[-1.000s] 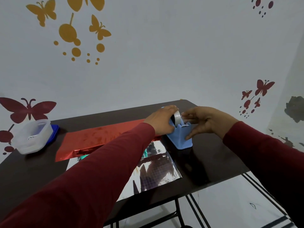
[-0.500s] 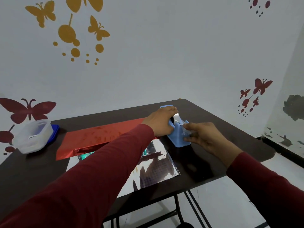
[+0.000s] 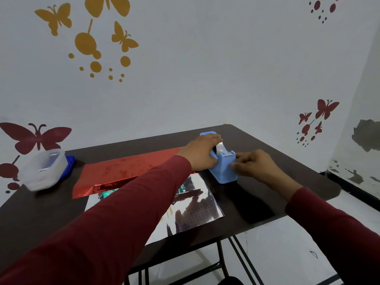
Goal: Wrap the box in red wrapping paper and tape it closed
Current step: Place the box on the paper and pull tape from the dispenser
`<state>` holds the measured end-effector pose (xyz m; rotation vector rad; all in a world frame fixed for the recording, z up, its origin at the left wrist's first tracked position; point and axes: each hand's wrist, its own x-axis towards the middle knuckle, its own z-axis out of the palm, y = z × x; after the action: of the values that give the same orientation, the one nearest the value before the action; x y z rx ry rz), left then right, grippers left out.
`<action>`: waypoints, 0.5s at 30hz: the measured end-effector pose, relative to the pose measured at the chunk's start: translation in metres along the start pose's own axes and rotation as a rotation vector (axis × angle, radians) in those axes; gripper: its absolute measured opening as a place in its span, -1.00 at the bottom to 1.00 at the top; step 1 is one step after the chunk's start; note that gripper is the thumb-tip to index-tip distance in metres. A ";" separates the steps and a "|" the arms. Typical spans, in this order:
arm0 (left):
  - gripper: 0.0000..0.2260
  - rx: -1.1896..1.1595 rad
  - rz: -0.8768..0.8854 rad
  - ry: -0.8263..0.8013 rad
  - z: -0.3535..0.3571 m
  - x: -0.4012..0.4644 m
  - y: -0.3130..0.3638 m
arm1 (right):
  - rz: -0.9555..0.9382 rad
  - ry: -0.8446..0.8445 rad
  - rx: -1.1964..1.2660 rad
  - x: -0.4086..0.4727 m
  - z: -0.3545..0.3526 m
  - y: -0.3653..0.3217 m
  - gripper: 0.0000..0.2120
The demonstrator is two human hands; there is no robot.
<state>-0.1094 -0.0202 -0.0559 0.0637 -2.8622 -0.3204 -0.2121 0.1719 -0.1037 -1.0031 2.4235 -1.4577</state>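
The red wrapping paper [image 3: 127, 168] lies folded over on the dark table [image 3: 267, 140], and its silver underside [image 3: 197, 206] spreads toward me. A teal patch [image 3: 109, 193] shows at the fold; my left sleeve hides the rest of what lies under it. At the right end of the paper stands a blue tape dispenser [image 3: 224, 169] with a clear roll. My left hand [image 3: 200, 153] grips the dispenser from the left and top. My right hand [image 3: 254, 164] has curled fingers that pinch the tape end at the dispenser's cutter.
A translucent plastic container [image 3: 44, 169] sits on a blue lid [image 3: 69, 164] at the table's far left. The table's front edge [image 3: 236, 233] and right edge are close to the dispenser. Black metal legs and a white floor show below.
My right hand moved from the top of the tape roll down and to the right, past the cutter. My left hand stayed on the dispenser.
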 end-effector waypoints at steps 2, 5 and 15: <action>-0.51 -0.030 0.019 0.054 0.000 -0.001 0.001 | 0.011 0.031 0.111 -0.005 -0.001 0.003 -0.91; -0.64 -0.156 0.041 0.108 -0.005 -0.007 0.009 | 0.023 0.144 0.318 -0.010 0.000 -0.004 -0.90; -0.86 -0.469 0.077 0.252 -0.040 -0.032 0.022 | -0.095 0.130 0.383 -0.025 0.003 -0.058 -0.78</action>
<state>-0.0688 -0.0046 -0.0216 -0.0889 -2.4653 -0.8867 -0.1639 0.1666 -0.0624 -0.9684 2.0767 -1.9777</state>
